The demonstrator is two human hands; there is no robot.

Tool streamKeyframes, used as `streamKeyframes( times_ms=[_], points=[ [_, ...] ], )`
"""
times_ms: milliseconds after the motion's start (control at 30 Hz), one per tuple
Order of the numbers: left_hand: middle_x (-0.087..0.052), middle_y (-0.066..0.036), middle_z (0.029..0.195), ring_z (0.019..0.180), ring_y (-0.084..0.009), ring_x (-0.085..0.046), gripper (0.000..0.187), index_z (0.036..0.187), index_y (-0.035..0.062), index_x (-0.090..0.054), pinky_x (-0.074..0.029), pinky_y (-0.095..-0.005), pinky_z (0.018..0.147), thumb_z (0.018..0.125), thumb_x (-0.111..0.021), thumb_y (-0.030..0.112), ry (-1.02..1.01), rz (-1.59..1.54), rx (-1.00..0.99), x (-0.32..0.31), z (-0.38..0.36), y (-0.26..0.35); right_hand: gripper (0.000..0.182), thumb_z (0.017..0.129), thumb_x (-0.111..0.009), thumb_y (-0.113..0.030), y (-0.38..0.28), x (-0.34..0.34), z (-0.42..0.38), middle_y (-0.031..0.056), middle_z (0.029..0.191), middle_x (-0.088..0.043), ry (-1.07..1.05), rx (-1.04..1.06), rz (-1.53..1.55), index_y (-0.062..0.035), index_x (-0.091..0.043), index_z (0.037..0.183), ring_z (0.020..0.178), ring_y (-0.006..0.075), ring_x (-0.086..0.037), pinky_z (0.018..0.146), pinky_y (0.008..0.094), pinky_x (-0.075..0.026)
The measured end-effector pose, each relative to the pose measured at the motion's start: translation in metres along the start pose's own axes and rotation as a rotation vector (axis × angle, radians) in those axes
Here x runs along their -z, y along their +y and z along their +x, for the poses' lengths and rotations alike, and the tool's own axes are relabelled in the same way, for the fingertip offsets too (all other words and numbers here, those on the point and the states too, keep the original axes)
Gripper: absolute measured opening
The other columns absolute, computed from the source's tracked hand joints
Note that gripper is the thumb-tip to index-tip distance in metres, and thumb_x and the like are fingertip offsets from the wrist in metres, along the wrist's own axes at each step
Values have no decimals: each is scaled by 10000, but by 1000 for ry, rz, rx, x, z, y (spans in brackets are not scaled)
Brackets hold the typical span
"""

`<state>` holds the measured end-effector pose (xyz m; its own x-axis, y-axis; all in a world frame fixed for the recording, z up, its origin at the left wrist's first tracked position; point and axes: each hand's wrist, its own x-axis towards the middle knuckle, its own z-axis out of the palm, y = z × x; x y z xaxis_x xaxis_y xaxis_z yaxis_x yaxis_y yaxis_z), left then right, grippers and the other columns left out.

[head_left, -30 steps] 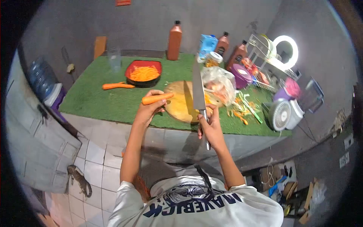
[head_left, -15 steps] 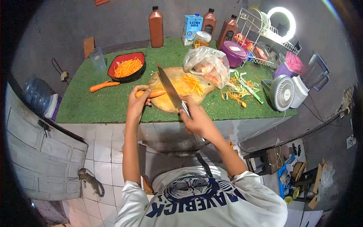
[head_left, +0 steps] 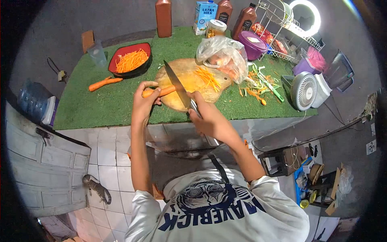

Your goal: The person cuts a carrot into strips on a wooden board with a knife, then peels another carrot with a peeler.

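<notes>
My left hand (head_left: pixel 145 99) grips a peeled carrot (head_left: pixel 166 90) by its left end, over the left part of the round wooden cutting board (head_left: pixel 193 66). The handle of a large knife is in my right hand (head_left: pixel 204 115). Its blade (head_left: pixel 176 82) points up and to the left, across the carrot's right end. Thin carrot strips (head_left: pixel 207 79) lie on the right side of the board. A red and black bowl (head_left: pixel 147 48) of shredded carrot stands behind and left, with another whole carrot (head_left: pixel 105 83) in front of it.
A plastic bag (head_left: pixel 223 56) overlaps the board's back right edge. Peelings and a green-handled peeler (head_left: pixel 278 95) lie further right, beside a fan (head_left: pixel 304 90). Bottles, a milk carton (head_left: pixel 204 18), a purple container (head_left: pixel 252 45) and a dish rack stand behind. A cat (head_left: pixel 97 188) is on the floor.
The view has tilted slightly, so the counter sits higher in the frame. Both hands keep their holds on the carrot and the knife, with little change between them.
</notes>
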<state>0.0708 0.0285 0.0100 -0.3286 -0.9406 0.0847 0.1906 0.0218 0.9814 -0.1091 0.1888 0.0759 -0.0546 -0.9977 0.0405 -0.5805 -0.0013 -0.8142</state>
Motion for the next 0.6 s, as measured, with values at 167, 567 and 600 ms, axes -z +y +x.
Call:
streamKeyframes(
  times_ms=[167,567,600],
  points=[
    [-562,-18,798,645,-88,-574,307,1194,28,-574,-511,-231,566,912,-696,22,-64,-27,-20,0,-1,6,424,1001,-501,-110,33,-26,51,104,654,-596,187,275,-276,-29,-387,1401,475,208,-598,456,373,-500],
    [-659,-105,1063,869,-86,-584,387,1311,14,-501,-452,-220,683,979,-679,103,137,-435,-147,14,6,-15,459,926,-559,-93,-19,24,87,151,695,-602,281,70,-5,-39,-437,1366,511,240,-616,486,399,-481],
    [-653,-98,1075,848,-84,-574,360,1310,16,-506,-445,-222,685,998,-655,115,143,-529,-145,16,6,-13,466,921,-561,-92,-24,28,87,160,711,-606,296,132,-115,-42,-439,1368,518,245,-620,492,401,-481]
  ],
)
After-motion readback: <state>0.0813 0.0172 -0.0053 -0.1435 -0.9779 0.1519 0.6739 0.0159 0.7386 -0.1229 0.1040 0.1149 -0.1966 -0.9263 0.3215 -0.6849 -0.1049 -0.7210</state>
